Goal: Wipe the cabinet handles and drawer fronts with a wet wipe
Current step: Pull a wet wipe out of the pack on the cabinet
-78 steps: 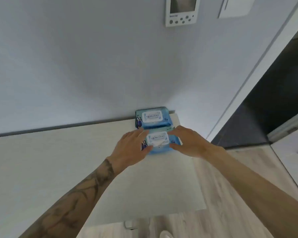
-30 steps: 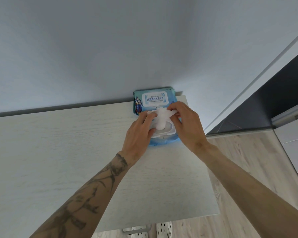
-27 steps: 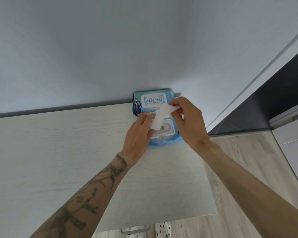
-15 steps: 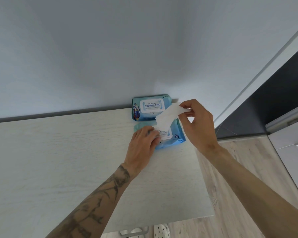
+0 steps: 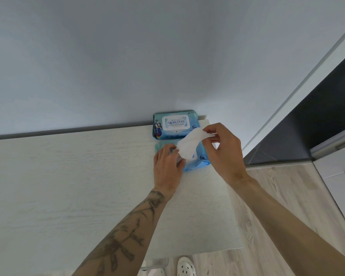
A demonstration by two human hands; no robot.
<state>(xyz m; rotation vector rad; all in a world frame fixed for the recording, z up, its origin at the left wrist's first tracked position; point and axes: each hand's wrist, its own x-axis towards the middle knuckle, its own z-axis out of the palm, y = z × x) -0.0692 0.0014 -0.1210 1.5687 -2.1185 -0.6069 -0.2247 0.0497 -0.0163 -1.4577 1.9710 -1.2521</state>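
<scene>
The right hand (image 5: 223, 150) pinches the limp, light wet wipe (image 5: 189, 144) by its top corner above the nearer pack (image 5: 199, 162), which the flattened left hand (image 5: 167, 168) pins down.

One view only: head cam, worn, wide-angle w/ edges bowed. Looks forward and steeply down from above the cabinet top (image 5: 72, 186), facing the wall (image 5: 127, 56). Close range: both forearms run up from the bottom edge to frame centre. Floor (image 5: 287, 196) and a doorway at right; nothing shared w/ another view.
</scene>
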